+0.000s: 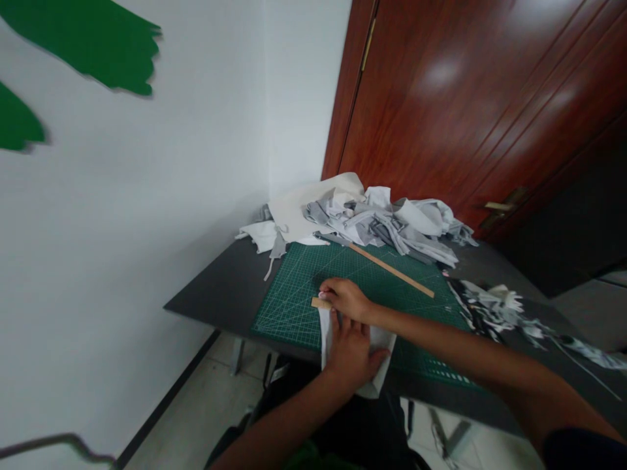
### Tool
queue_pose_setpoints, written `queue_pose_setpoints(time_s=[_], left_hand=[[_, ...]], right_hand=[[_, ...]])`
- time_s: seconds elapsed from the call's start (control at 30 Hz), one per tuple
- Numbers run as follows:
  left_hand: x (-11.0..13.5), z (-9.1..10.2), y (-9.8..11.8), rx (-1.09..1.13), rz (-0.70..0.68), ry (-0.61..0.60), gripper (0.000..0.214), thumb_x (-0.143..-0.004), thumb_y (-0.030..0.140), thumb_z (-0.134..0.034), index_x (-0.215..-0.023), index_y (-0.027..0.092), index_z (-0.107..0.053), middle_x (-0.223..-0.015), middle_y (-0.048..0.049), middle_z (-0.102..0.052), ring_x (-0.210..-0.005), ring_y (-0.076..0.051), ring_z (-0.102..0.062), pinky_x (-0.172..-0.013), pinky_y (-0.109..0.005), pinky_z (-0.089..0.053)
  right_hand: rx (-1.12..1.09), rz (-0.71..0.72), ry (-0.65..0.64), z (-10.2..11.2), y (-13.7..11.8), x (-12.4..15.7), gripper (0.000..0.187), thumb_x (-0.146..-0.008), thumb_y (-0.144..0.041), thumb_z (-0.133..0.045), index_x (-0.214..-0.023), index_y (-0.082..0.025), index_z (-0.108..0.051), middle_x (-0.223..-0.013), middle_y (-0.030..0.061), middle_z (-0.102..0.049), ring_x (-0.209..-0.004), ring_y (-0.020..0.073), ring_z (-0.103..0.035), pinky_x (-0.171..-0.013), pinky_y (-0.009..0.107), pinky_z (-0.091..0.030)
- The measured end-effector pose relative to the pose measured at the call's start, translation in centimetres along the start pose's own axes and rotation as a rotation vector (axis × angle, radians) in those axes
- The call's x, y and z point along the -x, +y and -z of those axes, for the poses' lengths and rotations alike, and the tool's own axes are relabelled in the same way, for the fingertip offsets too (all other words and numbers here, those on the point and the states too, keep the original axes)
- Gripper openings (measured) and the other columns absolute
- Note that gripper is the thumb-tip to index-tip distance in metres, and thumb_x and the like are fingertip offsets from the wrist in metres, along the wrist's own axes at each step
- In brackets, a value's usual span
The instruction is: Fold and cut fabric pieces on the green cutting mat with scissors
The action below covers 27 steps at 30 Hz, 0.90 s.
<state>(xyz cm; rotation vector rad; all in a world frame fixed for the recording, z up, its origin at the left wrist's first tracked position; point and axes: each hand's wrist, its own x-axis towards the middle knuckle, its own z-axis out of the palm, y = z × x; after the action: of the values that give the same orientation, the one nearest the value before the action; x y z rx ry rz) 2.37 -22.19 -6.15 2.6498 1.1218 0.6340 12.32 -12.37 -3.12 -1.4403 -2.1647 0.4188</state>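
My left hand (353,351) lies with fingers spread on a piece of white and grey cloth (324,333), which hangs over the table's front edge. Just beyond it, my right hand (345,297) is closed in a pinch at the far end of the cloth. A small pale bit shows at its fingertips, too small to name. The end of a light wooden strip (318,303) sticks out to the left under the right hand, across the cloth. Beneath lies a green cutting mat (289,300) with a printed grid.
A longer wooden strip (392,269) lies across the mat's far part. Behind it a heap of grey and white cloth (382,222) stands against a brown door (441,98). Scraps (494,303) lie at the right of the dark table (210,287). A white wall (196,163) rises at left.
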Motion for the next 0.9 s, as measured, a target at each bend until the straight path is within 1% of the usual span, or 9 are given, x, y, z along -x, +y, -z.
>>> queue_pose_setpoints(time_s=[0.2, 0.4, 0.57, 0.77, 0.9], left_hand=[[0.0, -0.5, -0.2, 0.019, -0.009, 0.009, 0.083, -0.091, 0.068, -0.052, -0.149, 0.009, -0.048, -0.15, -0.0189, -0.051, -0.146, -0.042, -0.032, -0.123, -0.064, -0.013], [0.0, -0.4, -0.2, 0.022, -0.008, 0.004, 0.084, -0.09, 0.067, -0.052, -0.15, 0.009, -0.046, -0.152, -0.0189, -0.049, -0.146, -0.042, -0.031, -0.123, -0.064, -0.013], [0.0, -0.7, -0.2, 0.028, -0.016, 0.026, 0.084, -0.09, 0.067, -0.052, -0.15, 0.008, -0.046, -0.151, -0.0193, -0.05, -0.147, -0.043, -0.029, -0.123, -0.064, -0.013], [-0.1, -0.6, -0.2, 0.026, -0.002, 0.007, 0.083, -0.09, 0.068, -0.052, -0.15, 0.009, -0.047, -0.151, -0.0198, -0.05, -0.145, -0.042, -0.033, -0.123, -0.065, -0.014], [-0.1, -0.6, -0.2, 0.006, 0.005, 0.026, 0.084, -0.089, 0.069, -0.053, -0.146, 0.007, -0.051, -0.148, -0.0213, -0.052, -0.148, -0.043, -0.029, -0.123, -0.065, -0.016]], right_hand=[[0.071, 0.053, -0.039, 0.1, -0.3, -0.2, 0.014, -0.094, -0.015, -0.062, -0.088, -0.021, -0.073, -0.089, 0.0026, -0.075, -0.084, 0.0178, -0.067, -0.074, 0.026, -0.044], [0.151, 0.116, -0.087, 0.4, -0.4, -0.3, 0.016, -0.095, -0.013, -0.059, -0.091, -0.021, -0.073, -0.09, 0.003, -0.076, -0.086, 0.0178, -0.068, -0.079, 0.027, -0.043], [0.255, 0.146, -0.133, 0.6, -0.6, -0.4, 0.011, -0.091, -0.012, -0.063, -0.089, -0.019, -0.071, -0.085, 0.0042, -0.074, -0.082, 0.0197, -0.066, -0.082, 0.032, -0.038], [0.348, 0.157, -0.199, 1.6, -1.0, -0.1, 0.01, -0.085, -0.01, -0.063, -0.085, -0.018, -0.069, -0.083, 0.0044, -0.072, -0.078, 0.0198, -0.064, -0.079, 0.032, -0.036], [0.398, 0.142, -0.245, 2.5, -1.0, 0.2, 0.011, -0.086, -0.012, -0.06, -0.081, -0.017, -0.069, -0.082, 0.006, -0.072, -0.075, 0.0199, -0.063, -0.076, 0.032, -0.035]])
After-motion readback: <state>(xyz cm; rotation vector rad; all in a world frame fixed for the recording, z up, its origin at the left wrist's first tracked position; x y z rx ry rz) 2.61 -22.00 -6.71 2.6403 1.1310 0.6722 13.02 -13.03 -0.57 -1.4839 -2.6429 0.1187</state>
